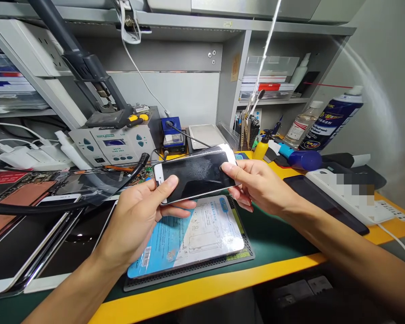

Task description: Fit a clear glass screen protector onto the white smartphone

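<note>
Edging the near side, the desk (205, 288) shows a yellow lip. Over a glossy blue-and-white packet (195, 234) on a perforated black pad (222, 261), the left hand (135, 225) and right hand (259, 184) clamp opposite ends of a flat white-framed smartphone (195, 173), its dark glass smudged. Behind stands a boxy grey rework station (114, 144).

Single head-worn view, looking forward and down, close over the workbench (276, 236) — facing the rear shelves (273, 102)
</note>
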`<state>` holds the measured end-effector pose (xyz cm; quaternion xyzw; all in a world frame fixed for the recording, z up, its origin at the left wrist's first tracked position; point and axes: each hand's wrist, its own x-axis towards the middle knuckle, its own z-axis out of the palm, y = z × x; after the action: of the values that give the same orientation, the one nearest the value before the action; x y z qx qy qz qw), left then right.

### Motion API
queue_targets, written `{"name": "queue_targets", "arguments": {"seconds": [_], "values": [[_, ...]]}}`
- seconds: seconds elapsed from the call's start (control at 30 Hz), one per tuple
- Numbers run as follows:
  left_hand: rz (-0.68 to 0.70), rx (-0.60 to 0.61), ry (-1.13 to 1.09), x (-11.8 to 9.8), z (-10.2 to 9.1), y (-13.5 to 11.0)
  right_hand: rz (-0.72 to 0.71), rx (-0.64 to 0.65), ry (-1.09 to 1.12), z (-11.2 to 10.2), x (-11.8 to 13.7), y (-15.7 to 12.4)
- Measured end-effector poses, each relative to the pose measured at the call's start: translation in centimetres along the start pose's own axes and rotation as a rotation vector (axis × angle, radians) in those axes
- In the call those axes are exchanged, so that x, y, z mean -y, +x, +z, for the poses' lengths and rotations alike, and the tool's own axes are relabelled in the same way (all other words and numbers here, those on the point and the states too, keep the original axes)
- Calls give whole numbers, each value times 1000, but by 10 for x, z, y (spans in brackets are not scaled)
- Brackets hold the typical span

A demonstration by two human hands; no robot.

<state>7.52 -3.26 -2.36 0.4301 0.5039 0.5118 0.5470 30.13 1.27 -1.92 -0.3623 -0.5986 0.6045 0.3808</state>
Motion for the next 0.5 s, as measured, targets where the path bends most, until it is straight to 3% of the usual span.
{"name": "queue_targets", "arguments": {"seconds": [0.37, 0.5], "values": [[21, -36, -18, -2, -1, 1, -34, 95, -7, -2, 0, -2], [81, -4, 38, -1, -2, -2, 56, 90, 70, -2, -1, 1]]}}
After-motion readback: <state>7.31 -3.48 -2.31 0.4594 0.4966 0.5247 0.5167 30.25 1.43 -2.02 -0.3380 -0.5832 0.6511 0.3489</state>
